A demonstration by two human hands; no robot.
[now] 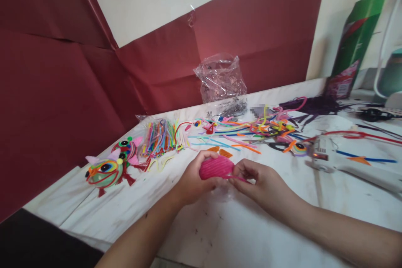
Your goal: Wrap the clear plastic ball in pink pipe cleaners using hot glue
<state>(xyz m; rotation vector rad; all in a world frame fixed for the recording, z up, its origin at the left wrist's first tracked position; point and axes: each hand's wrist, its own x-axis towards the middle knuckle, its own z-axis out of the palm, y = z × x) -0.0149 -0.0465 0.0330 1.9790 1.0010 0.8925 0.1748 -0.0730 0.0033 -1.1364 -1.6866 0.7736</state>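
Observation:
Between my hands, above the front of the white table [182, 226], is a bright pink ball of yarn or cord [216, 167], its strands lying in close parallel rows. My left hand [196, 176] wraps round its left side, thumb below and fingers over the top. At its right edge, my right hand [251, 176] pinches a pink strand [237, 178] between thumb and fingers. Something clear and shiny [222, 192] shows beneath the pink ball; I cannot make out what it is. Two orange pieces [225, 153] lie just behind it.
Two colourful fish-like figures [105, 171] sit at the left. A bag of pipe cleaners [160, 136] lies behind them. Loose pipe cleaners [248, 146], scissors [276, 145] and a white glue gun [326, 155] are on the right. A green box [354, 46] stands at the back right.

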